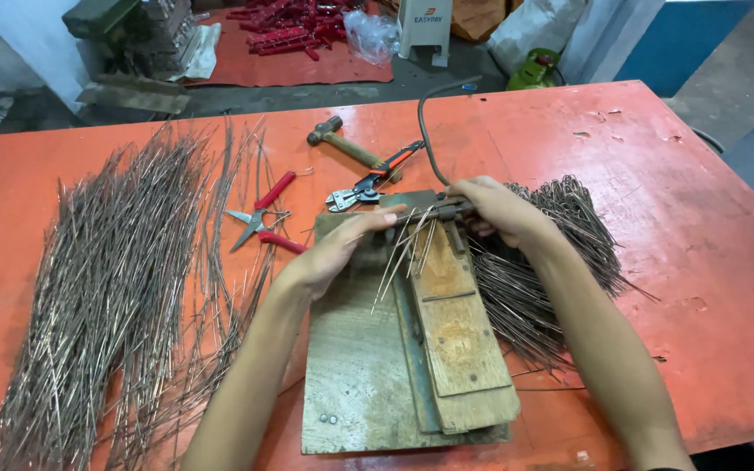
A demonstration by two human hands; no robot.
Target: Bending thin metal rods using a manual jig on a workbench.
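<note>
Orange-red worktable (700, 227), scuffed and chipped, and everything on it I'll place off the wooden jig board (368, 366) in the middle. Way left of the board there's a big loose spread of straight wires (106, 288), then red-handled snips (261, 222) just off its top left corner. Left hand (333, 253) lies on the board's upper left, fingers curled and pinching a small fan of wires (407, 249) that sits across the top of the board under the metal bending lever (447, 211). Right hand (503, 209) is closed around that lever at the board's top edge.

If I were doing this step I'd say keep the wire ends lined up flush before pressing, hold the fan flat with the left fingers well back from the lever, and pull in one steady stroke so the bends come out matching.

Above the board: a hammer (338, 139) and bolt cutters (373, 183). Right of it, touching the edge, a heap of already bent wires (560, 244). Beyond the table, bare concrete floor, a red mat (246, 61) with red parts, and a blue wall panel (700, 35).
</note>
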